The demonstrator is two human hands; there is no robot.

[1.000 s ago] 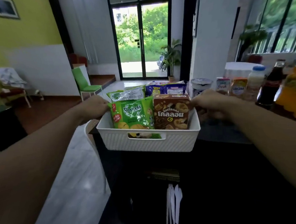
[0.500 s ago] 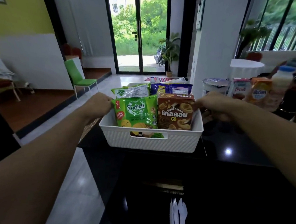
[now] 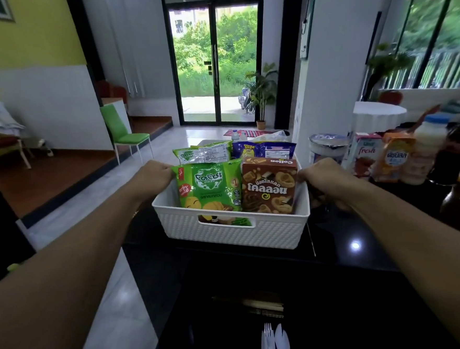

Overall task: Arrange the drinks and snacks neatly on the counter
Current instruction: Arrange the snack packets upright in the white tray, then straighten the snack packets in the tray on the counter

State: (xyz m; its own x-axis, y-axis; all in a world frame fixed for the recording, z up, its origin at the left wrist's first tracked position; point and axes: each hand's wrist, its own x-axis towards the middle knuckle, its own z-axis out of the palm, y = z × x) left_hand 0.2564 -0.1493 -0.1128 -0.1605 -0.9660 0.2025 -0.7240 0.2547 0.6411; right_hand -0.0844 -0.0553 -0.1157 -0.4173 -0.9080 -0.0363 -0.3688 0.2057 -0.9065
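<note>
White basket [image 3: 233, 232] — handle side toward camera — left hand [image 3: 153, 177], right hand [image 3: 323, 178] gripping its ends.

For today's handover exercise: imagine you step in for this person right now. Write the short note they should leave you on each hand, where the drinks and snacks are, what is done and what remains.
Left hand: closed on the left rim of the white basket.
Right hand: closed on the right side of the basket.
Basket sits at the black counter's far edge, holding a green snack bag and a brown cookie box upright in front, more bags behind.
Drinks stand grouped to the right: milk carton, orange carton, white bottle.
White plastic cutlery lies at the near edge.
Done: snacks gathered in the basket.
Left: settle the basket's final spot, line up the drinks.
</note>
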